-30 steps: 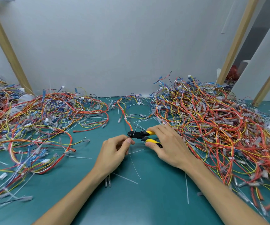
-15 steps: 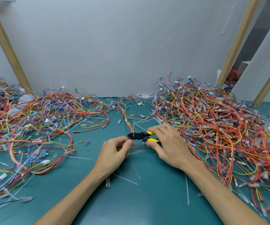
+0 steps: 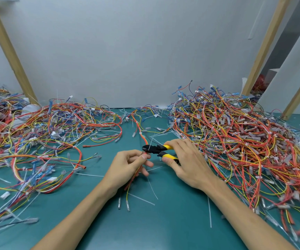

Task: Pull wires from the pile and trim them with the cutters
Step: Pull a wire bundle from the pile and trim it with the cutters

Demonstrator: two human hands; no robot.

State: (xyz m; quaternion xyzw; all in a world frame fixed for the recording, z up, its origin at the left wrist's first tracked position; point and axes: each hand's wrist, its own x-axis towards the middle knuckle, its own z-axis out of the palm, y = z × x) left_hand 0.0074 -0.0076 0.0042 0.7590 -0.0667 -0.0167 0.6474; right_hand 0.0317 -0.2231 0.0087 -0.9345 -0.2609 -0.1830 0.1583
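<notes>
My right hand (image 3: 187,163) grips the yellow handles of black-jawed cutters (image 3: 156,150) over the middle of the green table. The jaws point left and sit on a thin red and yellow wire bundle (image 3: 142,136) that runs back toward the wall. My left hand (image 3: 127,168) pinches this bundle just below the jaws. The bundle's loose ends hang under the left palm, ending in clear-sleeved terminals (image 3: 127,207). A big tangled wire pile (image 3: 235,141) lies to the right.
A second spread of wires (image 3: 42,141) covers the table's left side. White cable-tie scraps (image 3: 209,213) lie on the green mat (image 3: 163,228) near my arms. Slanted wooden posts (image 3: 10,55) stand at the back left and back right against a grey wall.
My left hand has loosened and spread its fingers, and the wire ends now show beneath it. The cutters stay at the same spot on the bundle.
</notes>
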